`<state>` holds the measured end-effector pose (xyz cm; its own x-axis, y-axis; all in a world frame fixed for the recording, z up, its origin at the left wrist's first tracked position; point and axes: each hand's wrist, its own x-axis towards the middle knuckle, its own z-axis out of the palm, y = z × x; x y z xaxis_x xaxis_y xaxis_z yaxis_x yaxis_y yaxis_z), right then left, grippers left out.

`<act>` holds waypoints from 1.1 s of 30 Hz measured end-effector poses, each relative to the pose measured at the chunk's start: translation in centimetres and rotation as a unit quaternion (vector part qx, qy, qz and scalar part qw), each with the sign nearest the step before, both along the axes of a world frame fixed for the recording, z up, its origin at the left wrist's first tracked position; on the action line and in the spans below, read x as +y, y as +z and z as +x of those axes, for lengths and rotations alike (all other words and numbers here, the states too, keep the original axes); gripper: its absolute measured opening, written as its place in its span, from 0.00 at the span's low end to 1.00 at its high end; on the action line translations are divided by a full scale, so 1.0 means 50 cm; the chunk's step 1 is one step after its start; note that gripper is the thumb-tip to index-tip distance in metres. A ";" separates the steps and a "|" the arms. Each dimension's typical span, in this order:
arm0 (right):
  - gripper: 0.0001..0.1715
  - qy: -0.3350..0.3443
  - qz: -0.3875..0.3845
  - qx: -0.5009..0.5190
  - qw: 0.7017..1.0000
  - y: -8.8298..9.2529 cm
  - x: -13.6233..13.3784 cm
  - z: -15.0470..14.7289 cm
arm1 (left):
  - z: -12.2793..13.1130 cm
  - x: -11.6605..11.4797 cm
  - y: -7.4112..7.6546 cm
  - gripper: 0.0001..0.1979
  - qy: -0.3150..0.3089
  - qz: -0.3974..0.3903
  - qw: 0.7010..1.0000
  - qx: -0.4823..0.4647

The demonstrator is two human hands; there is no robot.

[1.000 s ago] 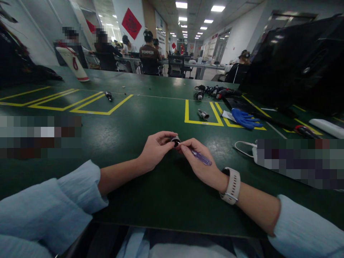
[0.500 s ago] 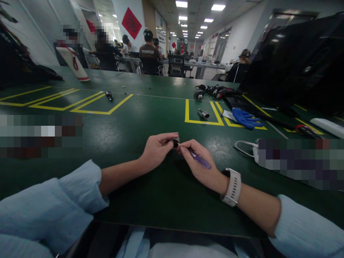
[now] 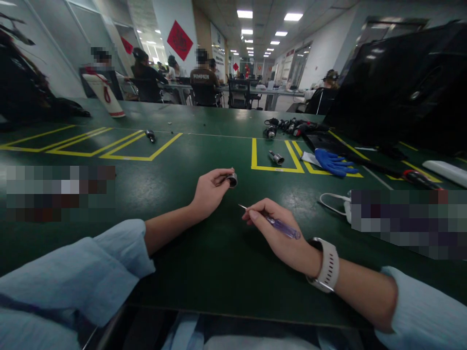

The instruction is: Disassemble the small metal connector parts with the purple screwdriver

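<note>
Between the thumb and fingers of my left hand (image 3: 210,191) is a small metal cylinder (image 3: 232,180), its dark hollow end facing right and toward me. My right hand (image 3: 272,228) is closed on a screwdriver (image 3: 284,227) with a clear purple handle, held like a pen. Its thin shaft points up and left, apart from the cylinder. Farther off, inside a yellow-taped box, lies a similar metal part (image 3: 276,157) with a narrow stem. Another small dark metal part (image 3: 150,136) rests by the tape at the left.
Several cables and dark tools (image 3: 288,126) lie at the back right, near a blue glove (image 3: 332,163) and a large black monitor (image 3: 397,82). A red-handled tool (image 3: 419,179) lies at right. A white cup-like container (image 3: 105,95) stands back left. People sit at desks beyond.
The screwdriver tip has come away from the metal cylinder. My right hand moved down and right with the screwdriver; my left hand moved slightly up and left with the cylinder.
</note>
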<state>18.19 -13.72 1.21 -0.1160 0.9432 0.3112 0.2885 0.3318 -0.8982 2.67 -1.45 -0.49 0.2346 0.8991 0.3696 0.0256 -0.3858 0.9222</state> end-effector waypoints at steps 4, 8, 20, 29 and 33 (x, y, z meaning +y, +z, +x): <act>0.09 0.027 -0.064 0.002 0.998 0.012 -0.030 0.004 | 0.048 0.089 -0.003 0.16 0.009 0.027 1.000 -0.006; 0.10 0.041 -0.113 0.026 0.992 0.023 -0.051 0.005 | 0.145 0.167 -0.003 0.20 -0.005 0.044 0.999 0.005; 0.09 0.035 -0.096 0.068 0.992 0.039 -0.049 0.031 | 0.263 0.226 -0.013 0.10 0.014 -0.011 1.000 0.004; 0.08 -0.025 0.012 0.165 0.986 0.058 -0.017 0.088 | 0.109 0.027 0.029 0.17 -0.067 -0.152 0.985 -0.047; 0.12 -0.001 0.021 0.176 0.984 0.052 -0.021 0.084 | 0.047 -0.062 0.053 0.20 -0.075 -0.227 0.971 -0.031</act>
<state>22.41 -14.74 3.79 0.0075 0.9291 0.3698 -0.0379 0.3698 -0.9283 5.04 -4.57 2.14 0.3650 0.9302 -0.0386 -0.0611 0.0653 0.9960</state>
